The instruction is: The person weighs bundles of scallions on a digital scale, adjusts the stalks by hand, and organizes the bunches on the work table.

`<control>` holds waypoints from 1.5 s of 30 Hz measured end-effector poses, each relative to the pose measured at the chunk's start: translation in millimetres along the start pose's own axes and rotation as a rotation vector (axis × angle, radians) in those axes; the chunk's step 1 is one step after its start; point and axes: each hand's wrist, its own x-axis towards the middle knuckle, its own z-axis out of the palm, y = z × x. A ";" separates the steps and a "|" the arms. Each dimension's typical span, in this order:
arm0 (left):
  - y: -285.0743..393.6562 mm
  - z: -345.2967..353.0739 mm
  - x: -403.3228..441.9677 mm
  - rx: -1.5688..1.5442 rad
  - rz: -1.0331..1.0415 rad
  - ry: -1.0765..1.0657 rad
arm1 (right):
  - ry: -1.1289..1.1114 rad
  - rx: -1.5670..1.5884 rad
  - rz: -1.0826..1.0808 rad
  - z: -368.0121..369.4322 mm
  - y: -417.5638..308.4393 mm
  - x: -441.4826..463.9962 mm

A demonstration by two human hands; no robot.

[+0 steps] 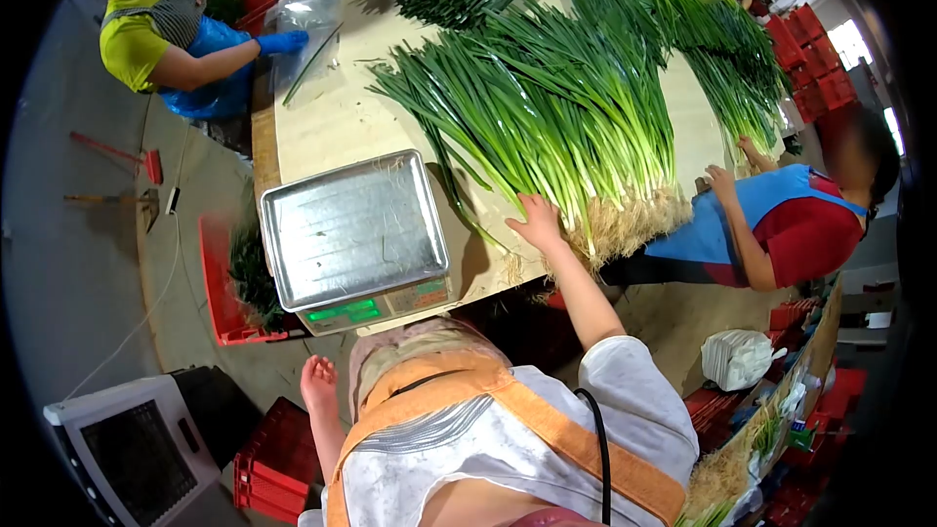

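Observation:
A big heap of green onions, with long green leaves, pale stems and stringy roots, lies on the table. My right hand rests at the heap's near left edge, touching the stems, thumb apart from the fingers. A few stray stems lie left of that hand. Low beside my body, my left hand hangs with loosely bent fingers and holds nothing. Between the two hands and farther forward stands a weighing scale with a bare metal tray and a lit green display, its digits unreadable.
Across the table, a person in blue gloves touches clear plastic bags. On the right, a person in a blue apron reaches toward more green onions. Red crates and a grey-white machine stand at lower left.

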 end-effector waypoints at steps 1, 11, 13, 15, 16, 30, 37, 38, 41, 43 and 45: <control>-0.2 1.2 0.7 -0.003 0.006 -0.011 | -0.017 0.006 -0.011 -13.7 0.2 0.3; 3.6 23.5 -9.2 0.122 0.051 -0.026 | 0.175 -0.324 0.338 -54.0 50.0 37.5; 1.1 23.2 -7.9 0.131 0.050 -0.025 | 0.045 -0.327 0.282 -59.6 21.7 32.2; 0.2 24.2 -6.9 0.143 0.048 -0.020 | 0.069 -0.350 0.261 -33.9 30.1 34.9; 0.1 24.8 -7.3 0.149 0.048 -0.013 | 0.082 -0.362 0.247 -30.7 25.1 33.9; -4.4 21.1 -20.3 0.119 0.074 0.029 | 0.172 -0.024 0.026 22.9 17.7 20.7; -10.3 9.6 -23.2 0.139 0.099 0.038 | 0.166 -0.051 0.334 50.1 -25.4 35.9; -12.4 6.3 -23.0 0.134 0.097 0.047 | 0.147 -0.048 0.296 56.8 -22.8 33.7; -17.4 0.9 -22.7 0.104 0.061 0.064 | 0.059 -0.046 0.174 69.5 -17.6 26.1; -17.0 3.7 -26.8 0.106 0.072 0.072 | 0.088 -0.070 0.223 46.1 -18.7 11.4; -14.6 7.6 -29.6 0.108 0.081 0.074 | 0.066 -0.060 0.264 43.8 -8.9 11.0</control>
